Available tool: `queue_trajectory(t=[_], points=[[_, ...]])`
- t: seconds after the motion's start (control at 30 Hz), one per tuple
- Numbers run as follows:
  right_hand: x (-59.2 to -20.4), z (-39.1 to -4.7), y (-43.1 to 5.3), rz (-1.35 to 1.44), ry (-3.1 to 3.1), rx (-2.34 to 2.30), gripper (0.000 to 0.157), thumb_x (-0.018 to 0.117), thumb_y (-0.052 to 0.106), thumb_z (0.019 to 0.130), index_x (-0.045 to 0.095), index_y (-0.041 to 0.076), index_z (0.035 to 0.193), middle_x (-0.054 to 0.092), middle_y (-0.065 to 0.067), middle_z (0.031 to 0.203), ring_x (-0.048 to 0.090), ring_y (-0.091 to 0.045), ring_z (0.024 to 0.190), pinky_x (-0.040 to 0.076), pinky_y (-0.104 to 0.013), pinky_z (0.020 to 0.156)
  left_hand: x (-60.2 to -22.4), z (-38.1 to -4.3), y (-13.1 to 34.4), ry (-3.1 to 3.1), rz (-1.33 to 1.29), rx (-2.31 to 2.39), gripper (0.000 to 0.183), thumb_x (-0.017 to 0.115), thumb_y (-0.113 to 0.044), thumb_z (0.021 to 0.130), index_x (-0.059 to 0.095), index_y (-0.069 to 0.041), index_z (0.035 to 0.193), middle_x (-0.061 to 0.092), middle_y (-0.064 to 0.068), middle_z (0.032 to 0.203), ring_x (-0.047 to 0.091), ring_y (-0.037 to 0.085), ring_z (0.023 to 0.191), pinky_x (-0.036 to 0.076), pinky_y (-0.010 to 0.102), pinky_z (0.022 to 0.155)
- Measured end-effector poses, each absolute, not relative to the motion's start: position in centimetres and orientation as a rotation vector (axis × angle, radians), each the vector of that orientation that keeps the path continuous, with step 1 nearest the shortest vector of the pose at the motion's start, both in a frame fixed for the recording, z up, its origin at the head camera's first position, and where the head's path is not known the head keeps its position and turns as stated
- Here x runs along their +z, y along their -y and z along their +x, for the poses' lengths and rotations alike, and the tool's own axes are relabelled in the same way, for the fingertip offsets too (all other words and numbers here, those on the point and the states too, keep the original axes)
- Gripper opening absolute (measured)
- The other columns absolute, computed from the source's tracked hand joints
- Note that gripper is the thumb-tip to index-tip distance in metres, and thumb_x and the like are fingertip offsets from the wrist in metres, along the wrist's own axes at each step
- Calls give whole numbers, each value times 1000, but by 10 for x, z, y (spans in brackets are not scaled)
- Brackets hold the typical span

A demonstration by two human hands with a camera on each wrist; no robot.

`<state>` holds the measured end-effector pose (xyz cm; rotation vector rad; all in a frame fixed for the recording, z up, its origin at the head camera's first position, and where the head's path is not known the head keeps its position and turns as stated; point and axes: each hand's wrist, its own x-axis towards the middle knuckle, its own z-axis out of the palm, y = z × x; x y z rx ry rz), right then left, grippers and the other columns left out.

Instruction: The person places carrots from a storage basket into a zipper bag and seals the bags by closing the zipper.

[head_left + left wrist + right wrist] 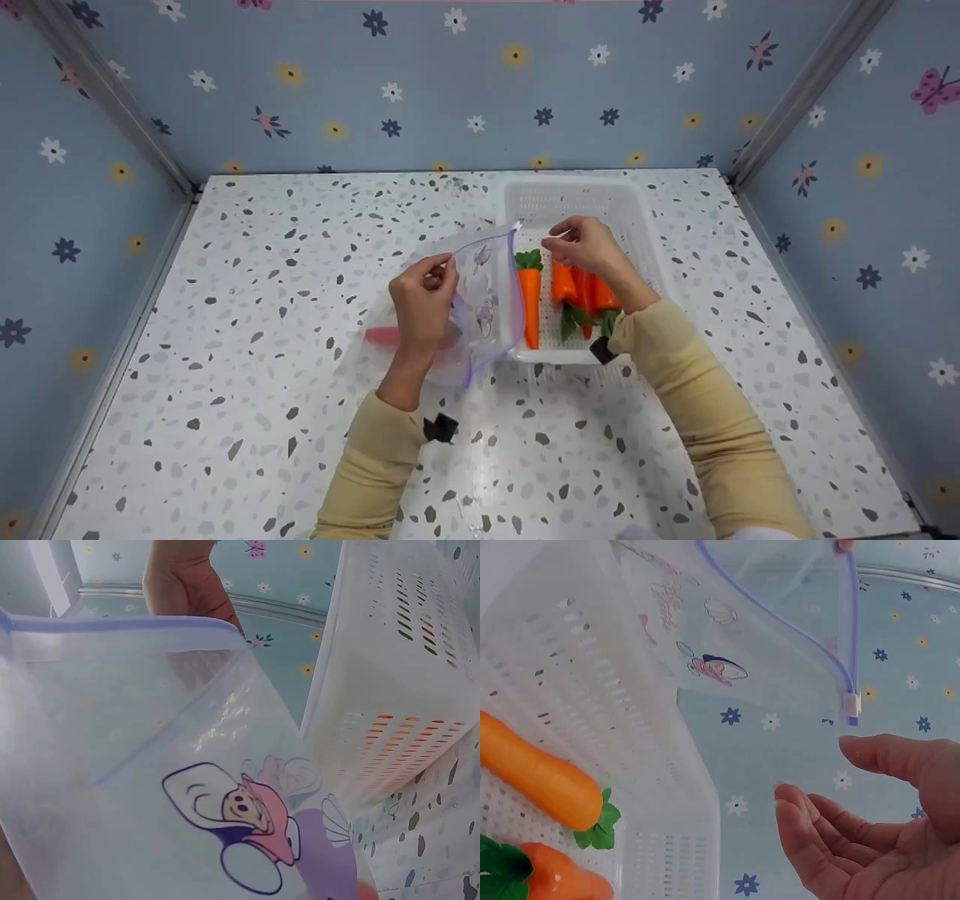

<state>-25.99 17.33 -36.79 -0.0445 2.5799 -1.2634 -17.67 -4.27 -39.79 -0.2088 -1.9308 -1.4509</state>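
A clear zip bag [487,300] with a purple edge and cartoon prints stands with its mouth spread. My left hand [426,300] pinches the bag's rim between thumb and fingers. Inside the bag lies a reddish elongated thing [382,336], partly hidden by that hand. My right hand [589,246] hovers over the white basket; in the right wrist view its thumb and fingers are apart with nothing between them. Near them hangs the bag's white slider [852,704]. In the basket are a carrot [531,307] with green leaves and several orange and red vegetables [585,289], partly under the right forearm.
The white perforated basket [652,225] stands right of centre on a speckled table [262,300]. The bag overlaps its left side. Flower-patterned walls [450,90] enclose the table at the back and both sides.
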Motion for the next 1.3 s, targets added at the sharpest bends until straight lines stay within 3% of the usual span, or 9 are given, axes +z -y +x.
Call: queue_trajectory(t=[0.3,0.63,0.93,1.3], points=[[-378,-287,-185,135,-2592,-1130,52,59,26,84,42,-2,125,49,-18,116,52,-29,96,45,-35,85,-412,-185,48,1937,-199,-1472,10,60,0,80,67,6,82,60,11,65,55,11,49,44,17,43],[-400,-310,-197,279,-2573,-1047,63,59,29,84,31,-4,131,38,-20,129,46,-31,108,38,-39,93,-412,-185,49,1936,-174,-1498,8,61,2,79,67,7,82,61,13,65,55,15,50,43,16,43],[-427,-320,-204,311,-2528,-1048,73,56,29,84,21,-10,134,23,-23,139,26,-33,125,27,-40,101,-412,-183,50,1964,-175,-1450,11,59,-2,81,68,5,82,61,9,67,56,11,54,47,19,49],[-451,-328,-215,506,-2375,-1291,63,57,22,83,29,-8,130,35,-17,127,36,-29,114,33,-39,96,-413,-182,50,1953,-182,-1451,10,60,-1,80,68,4,82,61,9,67,55,10,55,46,18,48]])
